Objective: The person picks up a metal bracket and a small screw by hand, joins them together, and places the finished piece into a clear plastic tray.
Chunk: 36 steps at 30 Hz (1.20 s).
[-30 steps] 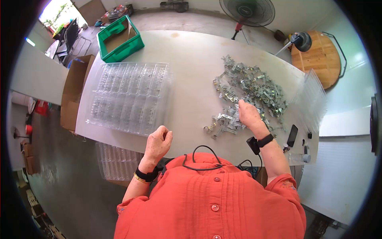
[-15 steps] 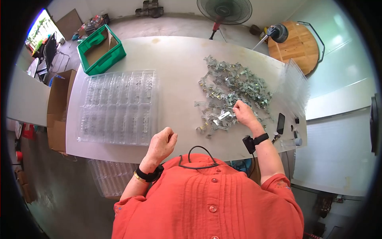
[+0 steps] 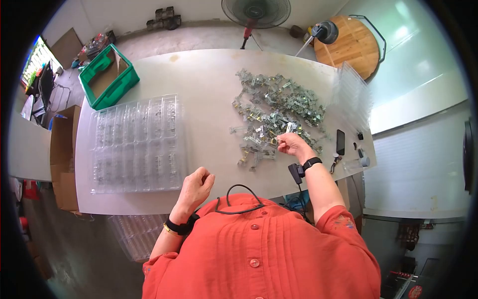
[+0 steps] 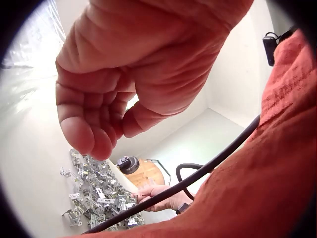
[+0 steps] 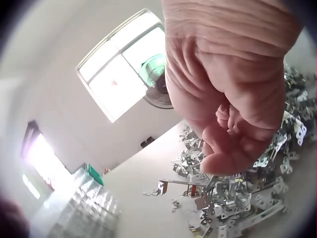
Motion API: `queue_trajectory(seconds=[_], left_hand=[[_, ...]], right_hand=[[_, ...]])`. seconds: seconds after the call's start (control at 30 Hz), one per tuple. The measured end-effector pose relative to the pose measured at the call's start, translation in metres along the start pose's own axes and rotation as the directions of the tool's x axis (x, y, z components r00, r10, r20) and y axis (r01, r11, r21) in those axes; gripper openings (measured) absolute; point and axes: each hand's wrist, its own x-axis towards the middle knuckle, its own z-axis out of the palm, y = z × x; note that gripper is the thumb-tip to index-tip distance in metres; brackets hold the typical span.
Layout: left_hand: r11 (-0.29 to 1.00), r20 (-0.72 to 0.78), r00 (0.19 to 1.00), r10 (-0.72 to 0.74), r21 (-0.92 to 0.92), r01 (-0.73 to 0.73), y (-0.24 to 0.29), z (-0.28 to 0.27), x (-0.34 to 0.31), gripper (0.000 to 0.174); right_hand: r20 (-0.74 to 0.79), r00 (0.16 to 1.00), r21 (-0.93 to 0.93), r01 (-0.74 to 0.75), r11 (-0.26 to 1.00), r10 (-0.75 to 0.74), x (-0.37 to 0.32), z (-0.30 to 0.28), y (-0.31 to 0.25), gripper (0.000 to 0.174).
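My right hand [image 3: 295,145] is over the near edge of a pile of small metal brackets [image 3: 284,94], thumb and fingers drawn together. At its fingertips a small metal bracket [image 5: 185,184] sticks out to the left in the right wrist view, pinched there, its inner end hidden by the fingers. Around it more brackets lie tangled on the white table [image 3: 209,109]. My left hand [image 3: 195,187] hangs loosely curled near the table's front edge, holding nothing; its palm and relaxed fingers [image 4: 77,134] show in the left wrist view.
Clear plastic trays [image 3: 137,144] with compartments lie stacked at the left. Behind them stands a green crate [image 3: 107,79]. Upright clear trays [image 3: 351,97], a phone [image 3: 340,142] and keys line the right side. A black cable [image 4: 198,173] loops before the red shirt.
My right hand has drawn slightly nearer along the pile, its fingertips turned more to the left. The left hand stays loosely curled. The head view has swung right.
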Motion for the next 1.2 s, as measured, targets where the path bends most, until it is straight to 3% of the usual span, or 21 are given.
queue_trajectory(seconds=[0.03,0.13,0.27,0.37,0.43,0.53,0.6,0.63,0.7,0.77,0.9,1.03,1.17,1.2], left_hand=[[1.000,0.005,1.000,0.009,-0.005,-0.009,-0.004,0.002,0.001,0.021],[0.997,0.008,0.999,-0.043,-0.059,0.044,-0.016,0.004,0.004,0.022],[0.993,0.000,0.997,-0.082,-0.091,0.081,-0.005,0.011,0.006,0.022],[0.989,-0.009,0.994,-0.111,-0.101,0.109,0.007,0.027,0.016,0.021],[0.988,-0.022,0.992,-0.124,-0.092,0.122,0.016,0.037,0.019,0.021],[0.967,0.045,0.975,-0.217,-0.129,0.221,0.032,0.056,0.045,0.022],[0.995,-0.030,0.995,-0.097,0.005,0.097,0.026,0.072,0.065,0.024],[0.993,-0.037,0.993,-0.114,0.014,0.114,0.027,0.077,0.073,0.024],[0.996,-0.068,0.997,0.043,0.085,-0.037,0.040,0.095,0.093,0.038],[0.991,-0.038,0.999,0.035,0.134,-0.029,0.042,0.114,0.111,0.045],[0.976,0.066,0.997,0.038,0.214,-0.051,0.045,0.146,0.131,0.056],[0.968,0.189,0.981,-0.047,0.250,-0.002,0.043,0.166,0.139,0.043],[0.955,0.194,0.979,-0.063,0.295,0.003,0.054,0.172,0.136,0.037],[0.945,0.152,0.988,0.018,0.321,-0.066,0.050,0.176,0.136,0.034]], right_hand=[[-0.009,1.000,0.001,0.007,1.000,-0.007,0.000,-0.006,0.005,0.022],[0.048,0.998,0.249,-0.058,0.967,0.047,-0.006,-0.002,0.009,0.021],[0.022,1.000,0.216,-0.024,0.976,0.019,-0.003,-0.006,0.008,0.020],[0.058,0.989,-0.152,0.146,0.978,-0.139,-0.006,-0.003,0.003,0.012],[0.114,0.984,-0.154,0.151,0.976,-0.134,0.002,-0.006,0.003,0.015],[0.140,0.953,-0.419,0.303,0.856,-0.269,-0.003,-0.003,-0.005,0.016],[0.204,0.937,-0.434,0.347,0.832,-0.284,-0.010,-0.008,-0.014,0.016],[0.267,0.916,-0.445,0.393,0.805,-0.299,-0.012,-0.007,-0.015,0.017],[0.277,0.914,-0.481,0.399,0.781,-0.296,-0.022,-0.005,-0.022,0.016],[0.354,0.852,-0.447,0.517,0.730,-0.387,-0.027,-0.007,-0.025,0.016],[0.376,0.836,-0.480,0.544,0.688,-0.399,-0.041,-0.009,-0.032,0.015],[0.360,0.836,-0.464,0.546,0.698,-0.414,-0.043,-0.012,-0.031,0.015],[0.354,0.844,-0.516,0.535,0.669,-0.402,-0.038,-0.016,-0.029,0.015],[0.352,0.845,-0.553,0.535,0.638,-0.403,-0.035,-0.016,-0.027,0.015]])
